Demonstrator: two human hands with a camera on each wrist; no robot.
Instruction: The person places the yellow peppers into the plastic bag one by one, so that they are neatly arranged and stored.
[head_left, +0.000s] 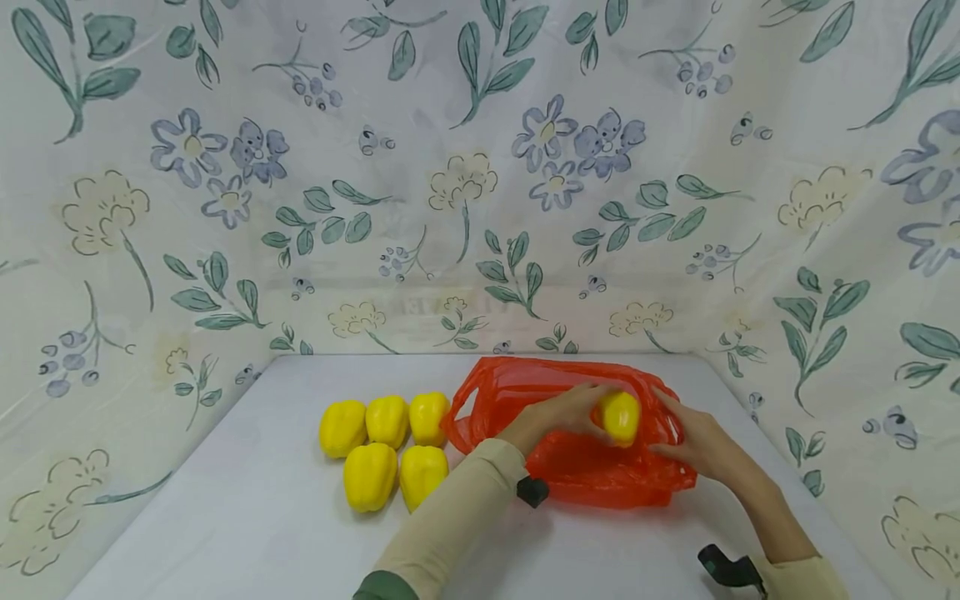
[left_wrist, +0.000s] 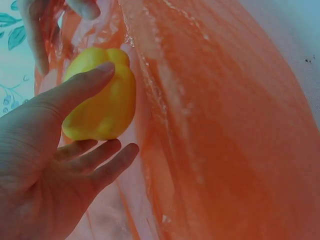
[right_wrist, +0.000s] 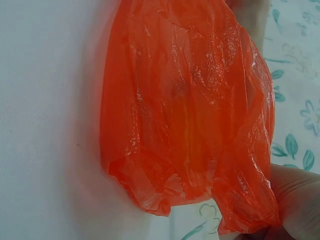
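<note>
A red plastic bag [head_left: 600, 483] lies on its side on the white table, with handle loops at both ends. My left hand [head_left: 551, 421] holds a yellow bell pepper [head_left: 620, 418] over the bag near its right end; in the left wrist view the thumb lies across the bell pepper [left_wrist: 117, 107] and fingers support it beneath. At the bag's right end, my right hand [head_left: 697, 442] grips the edge. The right wrist view shows the thumb of that hand [right_wrist: 300, 200] against the crumpled film of the bag [right_wrist: 175, 100], its other fingers mostly hidden.
Several more yellow bell peppers [head_left: 371, 477] stand in two rows left of the bag, one partly behind my left sleeve [head_left: 457, 500]. The white table [head_left: 225, 492] meets a floral-print sheet [head_left: 405, 275] at the back and sides.
</note>
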